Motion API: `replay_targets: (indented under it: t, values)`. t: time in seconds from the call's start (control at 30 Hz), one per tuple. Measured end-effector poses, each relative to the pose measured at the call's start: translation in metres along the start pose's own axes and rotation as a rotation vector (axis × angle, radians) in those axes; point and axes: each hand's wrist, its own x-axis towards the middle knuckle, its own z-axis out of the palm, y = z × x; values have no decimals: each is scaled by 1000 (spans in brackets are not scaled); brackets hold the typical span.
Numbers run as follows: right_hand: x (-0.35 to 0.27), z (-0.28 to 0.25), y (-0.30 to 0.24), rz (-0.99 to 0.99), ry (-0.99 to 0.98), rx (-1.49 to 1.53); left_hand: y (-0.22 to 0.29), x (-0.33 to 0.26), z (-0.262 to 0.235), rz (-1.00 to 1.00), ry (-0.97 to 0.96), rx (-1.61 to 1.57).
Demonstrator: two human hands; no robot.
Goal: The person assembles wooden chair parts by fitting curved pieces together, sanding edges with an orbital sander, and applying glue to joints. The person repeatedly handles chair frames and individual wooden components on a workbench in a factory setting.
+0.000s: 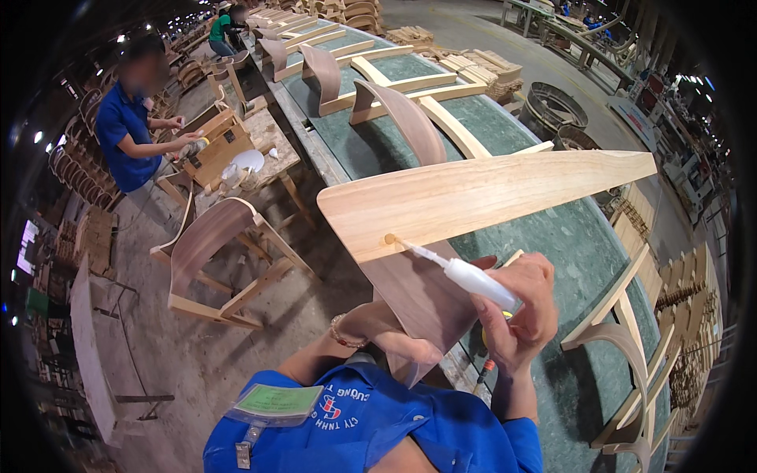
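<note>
My right hand (522,311) is closed around a small white squeeze bottle (477,282) with a long thin nozzle. The nozzle tip meets a small round tan spot (389,239) near the left end of a pale, tapering wooden piece (505,189). Joined under that piece is a curved, darker wood chair backrest (430,296), which slopes down toward me. My left hand (390,335), with a beaded bracelet at the wrist, grips the near part of this backrest; some of its fingers are hidden behind the wood.
Several similar curved chair frames (402,118) line the long green table (552,236). More curved parts (623,355) lie at the right. A chair frame (213,244) stands on the floor at left. A person in blue (130,134) works at a wooden bench (268,146).
</note>
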Motion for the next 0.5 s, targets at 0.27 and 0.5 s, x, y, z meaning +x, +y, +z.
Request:
replay_targets:
  t: [0.27,0.5]
  values:
    - [-19,-15,11,49,84,38,7,18,21,55,101,-334]
    - [-170,-82,94,800,802,443,-15,33,0,268,-170,11]
